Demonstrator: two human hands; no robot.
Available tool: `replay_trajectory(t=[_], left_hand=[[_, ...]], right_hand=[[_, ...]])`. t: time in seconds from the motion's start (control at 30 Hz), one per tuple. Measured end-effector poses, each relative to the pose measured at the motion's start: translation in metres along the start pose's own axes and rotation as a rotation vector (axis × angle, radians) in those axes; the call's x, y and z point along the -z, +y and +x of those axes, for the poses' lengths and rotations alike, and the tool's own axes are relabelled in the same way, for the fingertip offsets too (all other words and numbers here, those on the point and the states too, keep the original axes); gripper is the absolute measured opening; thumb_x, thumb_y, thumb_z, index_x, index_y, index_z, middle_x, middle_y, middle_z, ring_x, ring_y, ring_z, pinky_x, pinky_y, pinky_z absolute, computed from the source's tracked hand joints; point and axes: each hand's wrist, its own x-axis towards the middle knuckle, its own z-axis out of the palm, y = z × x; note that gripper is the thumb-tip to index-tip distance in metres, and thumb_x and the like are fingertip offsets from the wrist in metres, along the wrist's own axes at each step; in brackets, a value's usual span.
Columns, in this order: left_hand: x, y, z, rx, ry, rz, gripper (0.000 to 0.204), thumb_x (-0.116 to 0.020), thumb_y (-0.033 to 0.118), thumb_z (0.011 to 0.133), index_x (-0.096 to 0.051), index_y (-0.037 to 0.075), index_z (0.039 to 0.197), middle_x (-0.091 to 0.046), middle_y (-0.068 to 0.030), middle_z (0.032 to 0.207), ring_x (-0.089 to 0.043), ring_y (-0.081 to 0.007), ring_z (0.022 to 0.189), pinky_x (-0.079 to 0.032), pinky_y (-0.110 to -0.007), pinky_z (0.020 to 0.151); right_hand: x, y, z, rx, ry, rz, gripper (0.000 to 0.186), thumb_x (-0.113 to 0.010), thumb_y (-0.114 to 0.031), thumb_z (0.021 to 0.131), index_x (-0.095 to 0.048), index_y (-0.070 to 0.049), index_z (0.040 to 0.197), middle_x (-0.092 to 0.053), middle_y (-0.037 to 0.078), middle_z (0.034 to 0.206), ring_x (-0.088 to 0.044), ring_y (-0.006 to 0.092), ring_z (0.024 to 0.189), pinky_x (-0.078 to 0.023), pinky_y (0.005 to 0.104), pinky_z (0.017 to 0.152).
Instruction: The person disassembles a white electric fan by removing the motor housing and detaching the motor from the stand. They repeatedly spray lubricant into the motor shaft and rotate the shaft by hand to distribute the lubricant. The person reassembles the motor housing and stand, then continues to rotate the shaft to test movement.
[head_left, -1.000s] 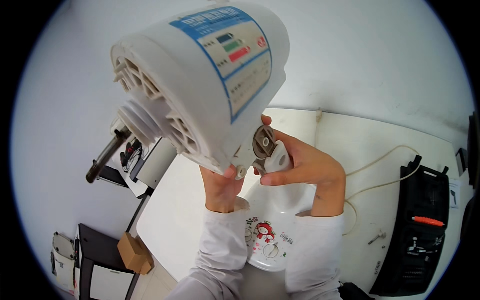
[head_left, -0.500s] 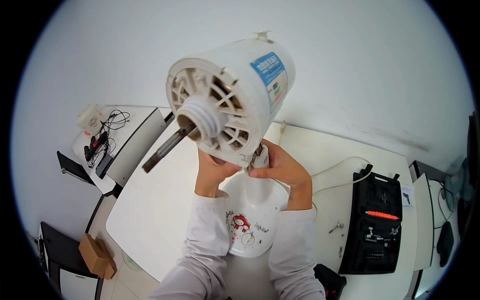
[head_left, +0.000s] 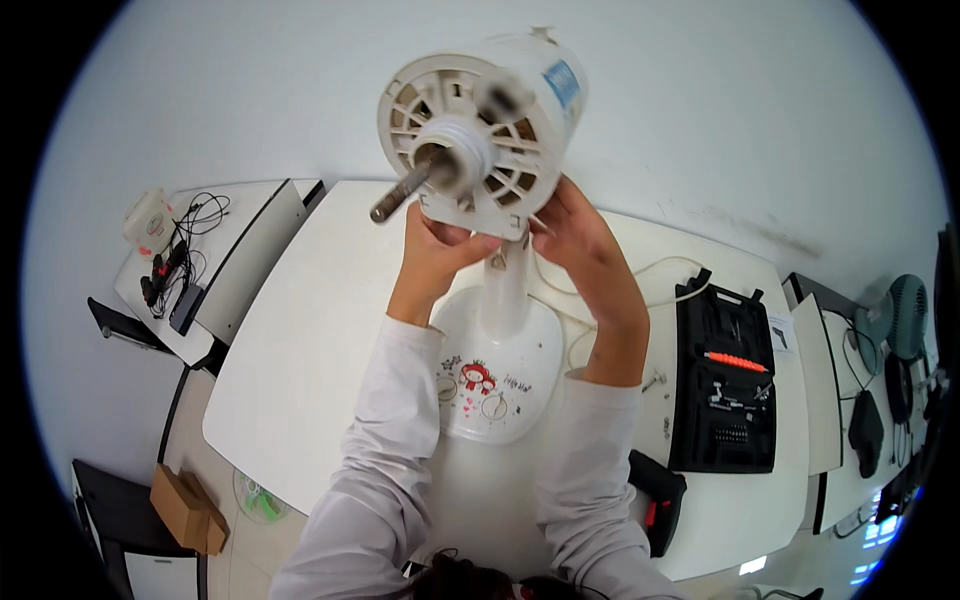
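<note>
Raised in front of me is the white motor housing [head_left: 555, 120] of an electric fan, with a slotted round front and a bare metal shaft [head_left: 405, 190] sticking out towards me. A blurred pale piece with a dark hole [head_left: 505, 97] shows before its upper front. My left hand [head_left: 436, 258] grips the housing's underside from the left, thumb at the lower front edge. My right hand [head_left: 585, 245] is closed around its lower right side, fingertips hidden behind. Below, the white stand neck [head_left: 505, 300] rises from the fan base [head_left: 500, 425], which has a red cartoon print and knobs.
Right on the white table [head_left: 300, 350] lies an open black tool case [head_left: 725, 440] with an orange rod. Near it are a black power drill [head_left: 655, 500], small metal parts [head_left: 655, 380] and a pale cord [head_left: 660, 265]. A cardboard box [head_left: 188, 510] stands on the floor, left.
The view has shifted, and the housing now faces me more squarely, showing less of its side label. The blurred pale piece has appeared at its front. Both hands keep their hold.
</note>
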Motion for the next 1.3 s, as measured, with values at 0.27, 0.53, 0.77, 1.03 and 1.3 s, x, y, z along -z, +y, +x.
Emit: replay_trajectory(t=[0.27,0.53,0.77,1.03,1.3], left_hand=[[-0.002,0.011,0.004,0.058,-0.074,0.012,0.039,-0.073,-0.001,0.067,-0.059,-0.004,0.104,-0.064,-0.0104,0.100,-0.060,-0.0164,0.093,-0.047,-0.031,0.085],[0.003,0.015,0.005,0.108,-0.127,0.022,0.037,-0.072,-0.005,0.068,-0.058,-0.004,0.102,-0.064,-0.0108,0.099,-0.060,-0.0156,0.091,-0.049,-0.032,0.085],[0.007,0.021,0.011,0.183,-0.204,0.062,0.036,-0.073,0.000,0.069,-0.059,-0.002,0.102,-0.063,-0.0086,0.099,-0.060,-0.0141,0.090,-0.050,-0.030,0.081],[0.013,0.012,-0.001,0.189,-0.162,0.052,0.038,-0.073,-0.001,0.068,-0.059,-0.002,0.103,-0.063,-0.0092,0.102,-0.058,-0.0149,0.095,-0.047,-0.031,0.085],[0.005,0.013,-0.010,0.210,-0.151,0.024,0.038,-0.074,-0.002,0.067,-0.060,-0.002,0.102,-0.063,-0.0077,0.102,-0.056,-0.0154,0.101,-0.043,-0.033,0.093]], right_hand=[[0.005,0.001,0.002,-0.071,0.070,-0.224,0.040,-0.038,0.002,0.088,-0.042,0.005,0.127,-0.055,0.011,0.115,-0.051,0.0163,0.100,-0.038,0.0283,0.091],[0.005,0.003,0.011,-0.125,0.094,-0.321,0.041,-0.041,0.002,0.085,-0.045,0.004,0.125,-0.064,0.012,0.097,-0.056,0.0165,0.088,-0.042,0.0286,0.087],[0.006,0.017,0.009,-0.163,0.215,-0.264,0.039,-0.043,0.002,0.084,-0.046,0.006,0.123,-0.063,0.015,0.098,-0.059,0.0180,0.091,-0.046,0.0310,0.086],[-0.004,-0.005,0.007,-0.301,0.171,-0.313,0.033,-0.041,-0.009,0.093,-0.049,0.008,0.119,-0.059,0.015,0.108,-0.057,0.0192,0.097,-0.047,0.0308,0.087],[-0.019,-0.005,-0.002,-0.250,0.215,-0.404,0.044,-0.053,-0.012,0.085,-0.043,0.003,0.125,-0.056,0.012,0.108,-0.054,0.0195,0.098,-0.043,0.0308,0.087]])
